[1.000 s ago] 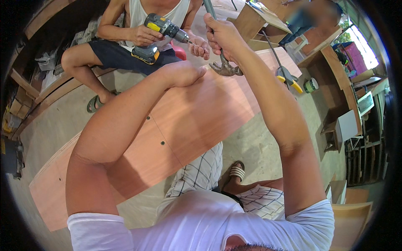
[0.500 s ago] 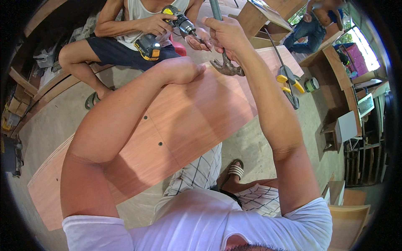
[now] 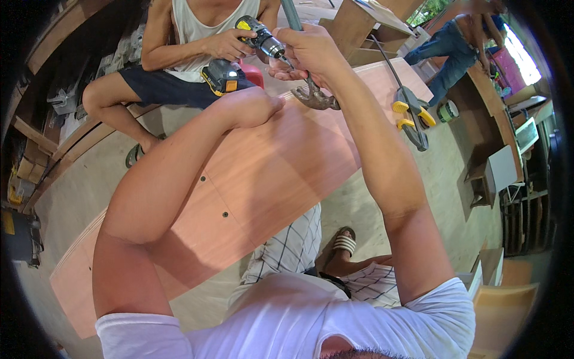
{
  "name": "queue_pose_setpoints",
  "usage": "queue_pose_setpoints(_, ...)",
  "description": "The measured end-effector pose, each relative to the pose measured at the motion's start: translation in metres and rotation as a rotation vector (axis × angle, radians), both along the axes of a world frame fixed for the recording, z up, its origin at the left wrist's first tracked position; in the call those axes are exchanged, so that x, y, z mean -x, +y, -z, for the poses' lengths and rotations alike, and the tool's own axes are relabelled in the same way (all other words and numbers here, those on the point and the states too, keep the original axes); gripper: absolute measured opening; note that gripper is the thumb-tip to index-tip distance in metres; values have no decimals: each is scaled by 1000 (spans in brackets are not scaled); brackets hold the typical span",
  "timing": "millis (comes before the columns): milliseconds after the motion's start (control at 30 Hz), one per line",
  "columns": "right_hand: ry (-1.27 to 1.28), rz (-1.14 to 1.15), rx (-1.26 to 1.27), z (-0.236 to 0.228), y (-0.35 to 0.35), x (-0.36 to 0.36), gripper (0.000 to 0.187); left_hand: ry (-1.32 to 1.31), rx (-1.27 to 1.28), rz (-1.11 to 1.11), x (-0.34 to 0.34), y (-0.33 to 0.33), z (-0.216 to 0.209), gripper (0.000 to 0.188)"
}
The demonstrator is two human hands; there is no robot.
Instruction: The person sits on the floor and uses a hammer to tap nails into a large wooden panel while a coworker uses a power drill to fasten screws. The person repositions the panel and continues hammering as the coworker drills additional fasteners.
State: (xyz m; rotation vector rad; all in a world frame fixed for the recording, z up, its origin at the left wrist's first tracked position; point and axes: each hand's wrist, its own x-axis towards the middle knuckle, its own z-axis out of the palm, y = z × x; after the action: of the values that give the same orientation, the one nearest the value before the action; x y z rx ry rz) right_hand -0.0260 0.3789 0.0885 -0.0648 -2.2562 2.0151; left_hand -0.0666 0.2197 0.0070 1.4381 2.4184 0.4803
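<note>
A claw hammer (image 3: 317, 99), with a rough, rust-brown head and a grey-green handle, is held upside down above the far edge of a wooden board (image 3: 269, 173), its head hanging beneath the fist. The handle is gripped near the head by the right hand (image 3: 311, 51), whose fingers are wrapped around it. The left hand (image 3: 256, 107) is laid at the board's far edge; its fingers are mostly hidden, and whether they are together or apart cannot be told. The board is pinkish-brown and smooth, is crossed by a thin line, and is edged with pale layers. One hammer, one board and one power drill (image 3: 261, 39) are seen, and two dark round fittings (image 3: 225, 214) can be counted near the line. The drill, black with yellow patches, is held by a co-worker's hand (image 3: 230, 45); the co-worker's other hand is partly covered by the right hand. At the board's right end, one bar clamp (image 3: 412, 116) with yellow parts is seen. The hammer's handle is cut off by the upper edge, and contact between its head and the board is perhaps made, but cannot be confirmed.
</note>
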Motion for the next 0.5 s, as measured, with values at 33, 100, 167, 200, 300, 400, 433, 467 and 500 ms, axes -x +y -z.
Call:
queue_pose_setpoints(33,-9,-8,21,0,2,0,32,0,9,-3,0,0,0,53)
queue_pose_setpoints(100,-23,-42,53,0,3,2,34,31,5,15,0,0,1,53)
queue_pose_setpoints(167,-19,-16,15,1,4,2,35,64,2,35,2,0,4,52)
queue_pose_setpoints(200,-19,-5,-5,2,3,2,35,79,-3,45,3,0,5,51)
queue_pose_setpoints(300,-15,4,-32,2,3,3,35,73,-16,54,6,-1,9,50)
queue_pose_setpoints(400,-13,11,-37,2,2,5,35,67,-5,56,7,0,10,49)
queue_pose_setpoints(433,-17,8,-43,2,3,5,34,82,-19,69,7,0,10,49)
queue_pose_setpoints(467,-22,4,-50,2,4,6,33,106,-46,91,7,0,10,49)
queue_pose_setpoints(500,-26,0,-58,2,5,6,32,132,-60,112,7,0,10,50)
